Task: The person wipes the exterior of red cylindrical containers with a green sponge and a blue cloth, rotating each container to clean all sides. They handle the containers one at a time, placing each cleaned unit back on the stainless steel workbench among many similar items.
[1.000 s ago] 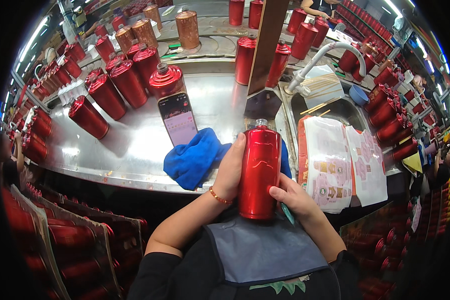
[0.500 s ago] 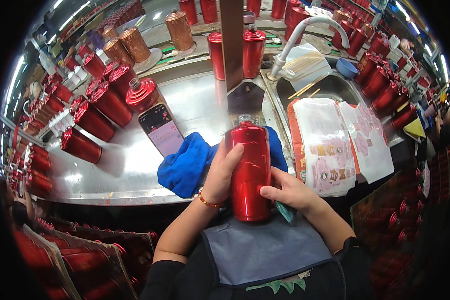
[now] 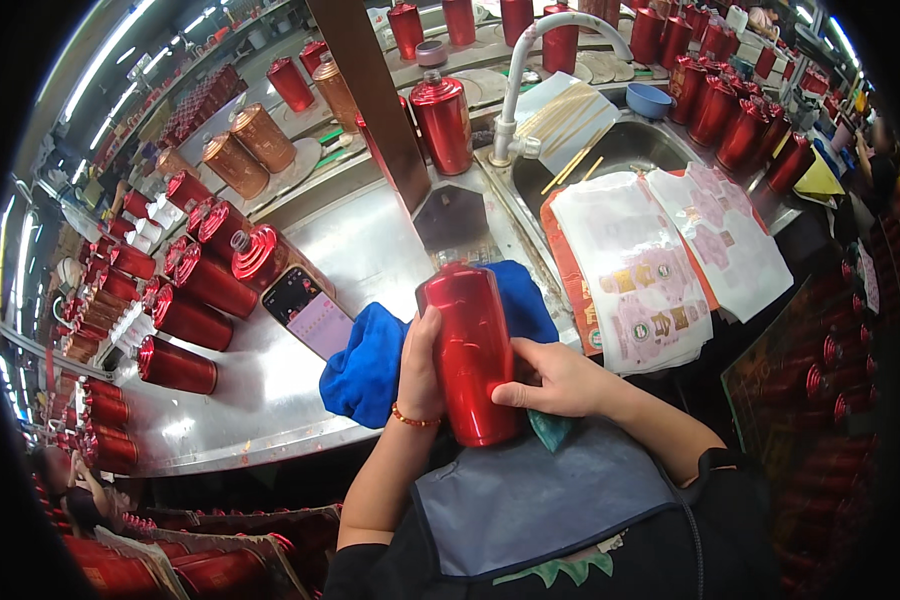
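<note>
Slippery-looking bottle point(image 3: 467, 365) we've got here
Our left hand point(image 3: 421, 375) and right hand point(image 3: 562, 380) both grip it; glossy sides could slip if we loosen up.

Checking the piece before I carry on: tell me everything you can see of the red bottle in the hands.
The red bottle is tall, with rounded shoulders and a glossy, metallic-looking red coat streaked with highlights; the material underneath cannot be told, and its neck is not clear. It is tilted, base toward the wearer's apron, top pointing away and slightly left. The left hand grips its left side; the right thumb presses low on its right.
</note>
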Action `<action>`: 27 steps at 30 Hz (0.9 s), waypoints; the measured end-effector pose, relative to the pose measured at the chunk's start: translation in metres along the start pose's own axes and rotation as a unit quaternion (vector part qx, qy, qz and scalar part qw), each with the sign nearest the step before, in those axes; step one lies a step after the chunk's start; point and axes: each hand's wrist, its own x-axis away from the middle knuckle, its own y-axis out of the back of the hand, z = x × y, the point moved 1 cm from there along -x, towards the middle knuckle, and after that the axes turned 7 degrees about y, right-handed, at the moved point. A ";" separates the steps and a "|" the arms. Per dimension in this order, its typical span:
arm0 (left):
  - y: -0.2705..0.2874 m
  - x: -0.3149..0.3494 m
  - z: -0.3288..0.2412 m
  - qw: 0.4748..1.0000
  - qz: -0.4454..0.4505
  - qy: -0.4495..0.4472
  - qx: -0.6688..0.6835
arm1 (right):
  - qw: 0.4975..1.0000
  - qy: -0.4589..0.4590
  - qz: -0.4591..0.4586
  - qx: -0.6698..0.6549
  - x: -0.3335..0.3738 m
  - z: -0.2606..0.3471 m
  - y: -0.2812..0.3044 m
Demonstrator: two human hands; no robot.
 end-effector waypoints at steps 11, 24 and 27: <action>-0.002 0.000 0.001 1.000 0.003 -0.003 0.003 | 1.000 0.008 0.018 -0.009 -0.002 -0.006 0.001; 0.004 -0.004 0.005 1.000 -0.004 0.021 -0.005 | 0.999 0.030 0.016 -0.009 -0.002 -0.011 0.004; 0.008 -0.005 0.006 1.000 0.004 0.029 -0.003 | 0.999 0.037 0.008 -0.006 -0.003 -0.011 0.002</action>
